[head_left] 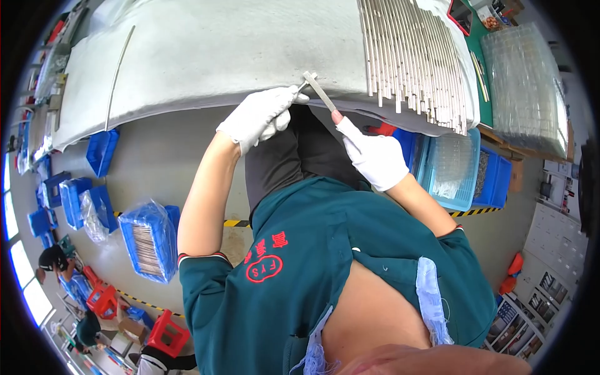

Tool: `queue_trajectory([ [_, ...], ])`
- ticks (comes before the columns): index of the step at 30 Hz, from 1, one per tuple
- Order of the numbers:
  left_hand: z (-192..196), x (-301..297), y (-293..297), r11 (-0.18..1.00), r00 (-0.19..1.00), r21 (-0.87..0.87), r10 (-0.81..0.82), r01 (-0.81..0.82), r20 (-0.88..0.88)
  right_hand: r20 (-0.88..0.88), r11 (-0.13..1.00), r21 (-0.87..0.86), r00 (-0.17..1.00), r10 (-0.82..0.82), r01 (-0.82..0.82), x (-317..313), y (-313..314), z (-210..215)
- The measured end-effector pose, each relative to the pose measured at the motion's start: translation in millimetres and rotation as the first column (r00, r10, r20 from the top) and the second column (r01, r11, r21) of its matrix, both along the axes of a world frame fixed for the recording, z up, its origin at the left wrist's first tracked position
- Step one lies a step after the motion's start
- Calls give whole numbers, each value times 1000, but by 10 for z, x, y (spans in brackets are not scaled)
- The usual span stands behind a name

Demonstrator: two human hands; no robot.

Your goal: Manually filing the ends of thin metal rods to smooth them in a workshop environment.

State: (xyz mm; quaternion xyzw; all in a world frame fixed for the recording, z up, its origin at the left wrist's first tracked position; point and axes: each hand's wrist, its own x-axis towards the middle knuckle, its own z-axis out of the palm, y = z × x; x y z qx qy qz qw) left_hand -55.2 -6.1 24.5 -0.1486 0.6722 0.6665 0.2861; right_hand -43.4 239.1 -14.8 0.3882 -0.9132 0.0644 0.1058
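Note:
My left hand (259, 117), in a white glove, is closed with its fingertips pinching a thin metal piece (304, 85); only a short end of it shows. My right hand (377, 156), also gloved but with a bare index fingertip, grips a flat grey metal strip (322, 94), shaped like a file. The strip's far end meets or crosses the piece in my left hand, just over the near edge of the cloth-covered table (250, 50). To the right, many slim metal rods (406, 56) lie side by side on the table. One single rod (119, 78) rests at the left.
Blue bins (497, 178) and a light-blue basket (459, 187) stand below the table's right side. Clear plastic-wrapped stock (525, 87) is stacked at the far right. On the left floor are a plastic-lined bin of rods (149, 240) and red stools (167, 332); other people work beyond.

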Motion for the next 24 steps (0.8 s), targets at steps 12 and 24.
queue_trajectory([
  [12,-63,17,19,977,979,130,152,-170,134,-34,999,46,999,-18,20,-53,-114,20],
  [24,-11,20,62,989,992,103,101,-109,74,-109,994,-107,993,-47,35,-163,-215,-111],
])
